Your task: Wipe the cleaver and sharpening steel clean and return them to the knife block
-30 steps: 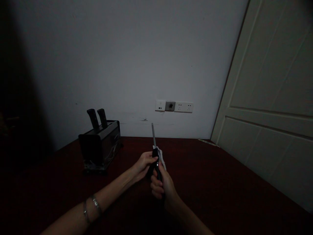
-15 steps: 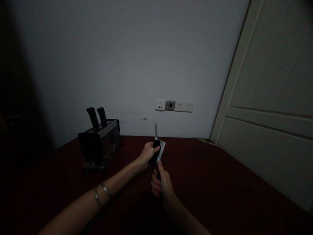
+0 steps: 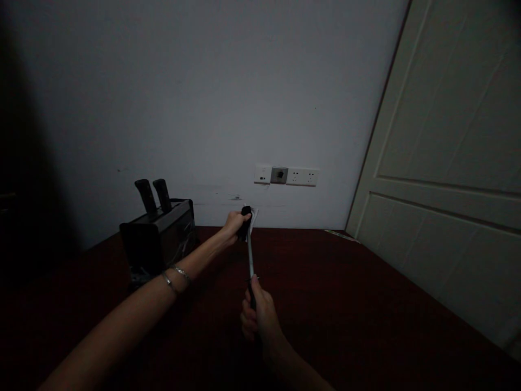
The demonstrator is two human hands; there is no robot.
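My right hand is closed around the black handle of a sharpening steel, a long thin grey rod with a small guard. The rod points away from me over the dark red table. Near its far end, my left hand pinches a black and white cloth wrapped around the rod. The tip is hidden by the cloth. Two bracelets circle my left forearm.
A black and silver knife block with two black handles stands on the left of the table. Wall sockets are ahead. A pale door rises on the right.
My left hand has slid the cloth away from me along the rod, from near the guard to the far end. My right hand keeps its grip, shifted slightly left in view.
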